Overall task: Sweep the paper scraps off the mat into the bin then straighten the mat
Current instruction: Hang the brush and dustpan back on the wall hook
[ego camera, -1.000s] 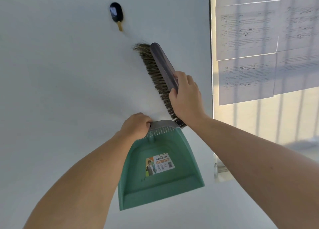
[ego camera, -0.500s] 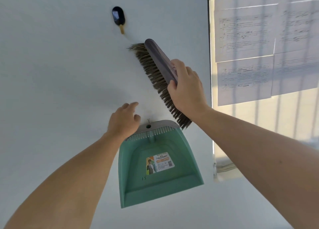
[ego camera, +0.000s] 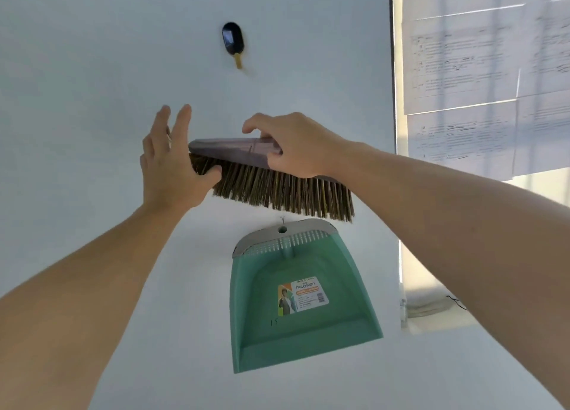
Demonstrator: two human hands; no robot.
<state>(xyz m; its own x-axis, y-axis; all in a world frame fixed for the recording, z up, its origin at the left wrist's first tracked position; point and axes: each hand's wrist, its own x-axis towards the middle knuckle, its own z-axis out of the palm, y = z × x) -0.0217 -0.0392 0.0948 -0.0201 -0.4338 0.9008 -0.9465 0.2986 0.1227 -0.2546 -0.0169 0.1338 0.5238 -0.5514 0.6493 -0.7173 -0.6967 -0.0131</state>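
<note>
A hand brush (ego camera: 277,190) with a grey back and brown bristles lies almost level in front of the white wall. My right hand (ego camera: 296,145) grips its grey back from above. My left hand (ego camera: 169,162) touches the brush's left end, thumb pressed into the bristles and fingers spread upward. Below the brush a green dustpan (ego camera: 296,304) with a grey top edge hangs on the wall from a small hook. No mat, paper scraps or bin are in view.
A black wall hook (ego camera: 233,40) with a yellow peg sits above the brush. Printed sheets (ego camera: 481,70) are stuck on a window at the right. A sill (ego camera: 431,307) runs below the window.
My left hand left the dustpan, now hanging on the wall, and rose to the brush's left end. My right hand turned the brush from steeply tilted to nearly level.
</note>
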